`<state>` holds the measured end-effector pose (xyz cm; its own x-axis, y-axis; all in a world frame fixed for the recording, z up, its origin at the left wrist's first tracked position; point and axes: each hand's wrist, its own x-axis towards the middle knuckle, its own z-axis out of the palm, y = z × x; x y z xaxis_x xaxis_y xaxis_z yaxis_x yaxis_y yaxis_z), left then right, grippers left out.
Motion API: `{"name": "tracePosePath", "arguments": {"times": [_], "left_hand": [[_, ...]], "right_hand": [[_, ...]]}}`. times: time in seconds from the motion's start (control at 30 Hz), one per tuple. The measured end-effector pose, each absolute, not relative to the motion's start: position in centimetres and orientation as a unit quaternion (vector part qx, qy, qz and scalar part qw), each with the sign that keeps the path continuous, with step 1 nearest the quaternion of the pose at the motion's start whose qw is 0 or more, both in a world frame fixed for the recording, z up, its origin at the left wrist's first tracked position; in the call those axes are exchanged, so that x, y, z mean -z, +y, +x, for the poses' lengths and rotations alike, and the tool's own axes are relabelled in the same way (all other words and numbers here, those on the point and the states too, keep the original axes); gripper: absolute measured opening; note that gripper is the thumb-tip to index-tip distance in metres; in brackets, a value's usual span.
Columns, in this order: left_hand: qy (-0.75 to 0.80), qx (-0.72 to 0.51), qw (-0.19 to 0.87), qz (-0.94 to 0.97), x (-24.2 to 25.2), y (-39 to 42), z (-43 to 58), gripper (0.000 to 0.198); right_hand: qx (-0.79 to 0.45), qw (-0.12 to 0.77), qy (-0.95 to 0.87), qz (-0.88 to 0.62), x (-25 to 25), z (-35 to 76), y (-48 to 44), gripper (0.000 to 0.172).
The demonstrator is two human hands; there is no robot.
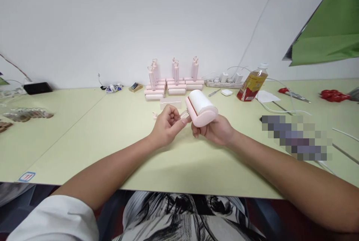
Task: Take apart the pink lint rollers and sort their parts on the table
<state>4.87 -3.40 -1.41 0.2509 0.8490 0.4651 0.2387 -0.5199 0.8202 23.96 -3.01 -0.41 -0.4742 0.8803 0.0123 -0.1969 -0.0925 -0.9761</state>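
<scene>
A pink lint roller [202, 108] with a white paper roll is held up over the table, its head tilted. My right hand [217, 129] is closed around it from below and the right, its fingers partly hidden behind the roller head. From the other side, my left hand [168, 126] pinches the clear handle piece [184, 114] at the roller's left; whether the two parts are joined I cannot tell. Just beyond my left hand lie a clear cover [170, 102] and a small pink piece [155, 115].
Several pink lint rollers [176, 88] stand handle-up by the wall. Right of them are a power strip [224, 83], a drink bottle [252, 84], red-handled tools [293, 93] and cables. A coiled cable [112, 88] and a black device [37, 87] lie at the left.
</scene>
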Motion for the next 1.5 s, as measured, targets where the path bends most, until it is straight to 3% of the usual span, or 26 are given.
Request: {"name": "tracePosePath", "arguments": {"times": [0.07, 0.17, 0.3, 0.37, 0.43, 0.5, 0.57, 0.63, 0.7, 0.8, 0.87, 1.07, 1.2, 1.33, 1.5], "left_hand": [[0.371, -0.485, 0.341, 0.715, 1.5, -3.8, 5.4, 0.025], [0.357, -0.432, 0.338, 0.756, 1.6, -4.1, 5.9, 0.020], [0.461, -0.359, 0.114, 0.803, 1.0, -2.8, 4.9, 0.014], [0.560, -0.301, -0.001, 0.772, 0.6, -1.2, 3.4, 0.021], [0.644, -0.215, -0.036, 0.733, 0.5, 0.5, 1.7, 0.034], [0.702, -0.130, -0.003, 0.701, 0.7, 1.9, 0.2, 0.042], [0.705, -0.094, 0.052, 0.701, 1.1, 2.6, -0.6, 0.034], [0.657, -0.147, 0.136, 0.727, 1.6, 2.5, -0.4, 0.024], [0.580, -0.244, 0.288, 0.722, 1.9, 1.8, 0.6, 0.021], [0.443, -0.334, 0.531, 0.640, 1.7, 0.3, 2.3, 0.025], [0.372, -0.359, 0.608, 0.602, 1.5, -0.4, 3.1, 0.030], [0.324, -0.395, 0.660, 0.551, 1.2, -1.0, 3.6, 0.039], [0.291, -0.388, 0.665, 0.569, 0.8, -1.5, 3.8, 0.040], [0.291, -0.320, 0.652, 0.622, 0.3, -2.6, 4.1, 0.036], [0.295, -0.218, 0.661, 0.654, 0.3, -3.0, 3.7, 0.047]], "right_hand": [[-0.655, 0.369, -0.592, -0.292, 1.6, 23.6, -3.2, 0.020], [-0.655, 0.388, -0.594, -0.260, 3.0, 22.8, -3.6, 0.026], [-0.656, 0.470, -0.519, -0.281, 3.0, 22.8, -3.2, 0.038], [-0.649, 0.493, -0.501, -0.291, 2.7, 23.2, -2.7, 0.038], [-0.641, 0.505, -0.498, -0.295, 2.5, 23.7, -2.2, 0.037], [-0.630, 0.510, -0.500, -0.304, 2.5, 24.0, -1.9, 0.035], [-0.616, 0.517, -0.502, -0.319, 2.6, 23.9, -1.7, 0.034], [-0.602, 0.527, -0.503, -0.327, 2.6, 23.7, -1.6, 0.033], [-0.588, 0.537, -0.508, -0.328, 2.7, 23.6, -1.6, 0.032], [-0.557, 0.550, -0.528, -0.329, 2.9, 23.7, -1.6, 0.029], [-0.542, 0.554, -0.543, -0.323, 3.0, 24.0, -1.6, 0.028], [-0.507, 0.540, -0.591, -0.321, 3.1, 24.5, -1.7, 0.027], [-0.560, 0.533, -0.571, -0.276, 2.8, 24.4, -2.0, 0.030], [-0.595, 0.510, -0.567, -0.255, 2.5, 24.6, -2.4, 0.025], [-0.599, 0.486, -0.573, -0.275, 2.2, 24.9, -3.0, 0.021]]}}
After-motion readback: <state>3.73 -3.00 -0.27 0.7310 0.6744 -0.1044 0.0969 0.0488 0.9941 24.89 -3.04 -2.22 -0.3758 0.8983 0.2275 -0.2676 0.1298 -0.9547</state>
